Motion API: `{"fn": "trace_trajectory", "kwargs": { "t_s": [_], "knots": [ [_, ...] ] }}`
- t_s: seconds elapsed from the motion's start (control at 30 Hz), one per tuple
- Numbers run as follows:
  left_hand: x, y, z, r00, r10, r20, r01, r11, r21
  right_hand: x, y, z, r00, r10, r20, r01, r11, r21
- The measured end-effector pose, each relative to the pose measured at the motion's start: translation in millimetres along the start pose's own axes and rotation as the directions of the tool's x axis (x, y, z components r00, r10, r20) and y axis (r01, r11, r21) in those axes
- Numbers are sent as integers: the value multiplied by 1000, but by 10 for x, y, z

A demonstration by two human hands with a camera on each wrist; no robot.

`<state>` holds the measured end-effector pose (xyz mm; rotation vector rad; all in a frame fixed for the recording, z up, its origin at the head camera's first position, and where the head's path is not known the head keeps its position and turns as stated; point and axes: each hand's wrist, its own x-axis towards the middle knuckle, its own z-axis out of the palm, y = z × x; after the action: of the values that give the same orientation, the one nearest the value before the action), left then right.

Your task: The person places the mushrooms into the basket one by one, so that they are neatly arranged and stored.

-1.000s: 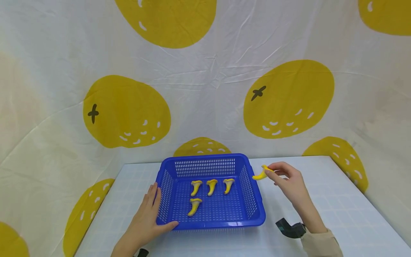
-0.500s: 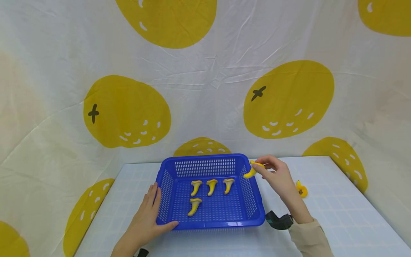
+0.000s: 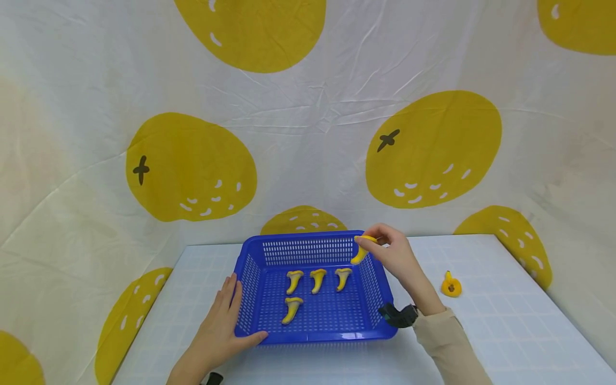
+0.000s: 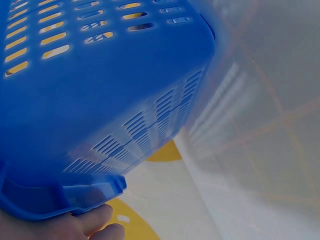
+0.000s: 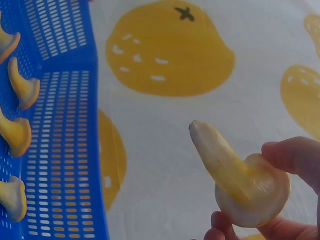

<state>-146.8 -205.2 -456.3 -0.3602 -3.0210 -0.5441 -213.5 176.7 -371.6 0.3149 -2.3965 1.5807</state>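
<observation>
My right hand (image 3: 395,253) pinches a yellow mushroom (image 5: 227,172) by its cap, over the right back part of a blue plastic basket (image 3: 332,336). Its pale stem points down and to the left in the head view. Inside, three like mushrooms stand in a row, the middle one (image 3: 317,280) among them, and another mushroom (image 3: 291,310) lies in front of the leftmost. At the basket's front left corner, my left hand (image 3: 218,324) rests on the rim, its fingers straight along the left side and the thumb on the front edge.
One more yellow mushroom (image 3: 451,285) sits on the white checked table (image 3: 510,321), right of the basket. Behind the table hangs a pale cloth (image 3: 308,160) printed with big yellow fruit. Slotted basket walls rise around the mushrooms.
My right hand has moved left with its mushroom, from beside the basket to over its right back part. The mushroom on the table has come into view. My left hand stays put.
</observation>
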Motion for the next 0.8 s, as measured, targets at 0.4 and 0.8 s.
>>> {"fn": "trace_trajectory", "kwargs": {
  "t_s": [0.4,0.8],
  "knots": [
    [2,-23,25,1000,11,-15,-11,1000,11,204,42,282,991,7,133,-14,998,55],
    [-2,-9,12,1000,4,-8,-4,1000,9,307,193,563,966,59,253,-53,998,-28]
  ]
}}
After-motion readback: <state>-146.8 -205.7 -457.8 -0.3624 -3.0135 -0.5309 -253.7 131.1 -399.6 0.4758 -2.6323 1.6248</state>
